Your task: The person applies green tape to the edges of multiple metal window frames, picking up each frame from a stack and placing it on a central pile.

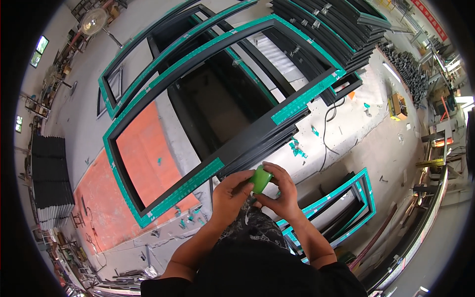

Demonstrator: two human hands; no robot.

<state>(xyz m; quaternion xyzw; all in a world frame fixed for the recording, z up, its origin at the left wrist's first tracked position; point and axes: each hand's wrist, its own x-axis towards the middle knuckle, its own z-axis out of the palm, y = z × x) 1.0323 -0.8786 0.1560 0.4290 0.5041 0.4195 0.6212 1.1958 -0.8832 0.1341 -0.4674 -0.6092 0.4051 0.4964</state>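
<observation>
Both my hands are raised together in front of my body, at the lower middle. Between them is a small, glossy bright-green object (261, 180) with rounded edges; its exact kind does not show. My left hand (230, 192) pinches it from the left with thumb and fingers. From the right, my right hand (282, 191) closes on it, fingers at its top and thumb at its lower edge. Just beyond my hands lies a large dark rectangular frame (247, 141) edged with green printed tape, on top of other dark frames.
More taped frames (163, 64) lie beyond on the left, and a stack of dark frames (316, 29) stands at the far right. Smaller taped frames (363, 190) are beside my right arm. An orange sheet (99, 198) and tape scraps (297, 148) lie about. A pedestal fan (94, 21) stands far left.
</observation>
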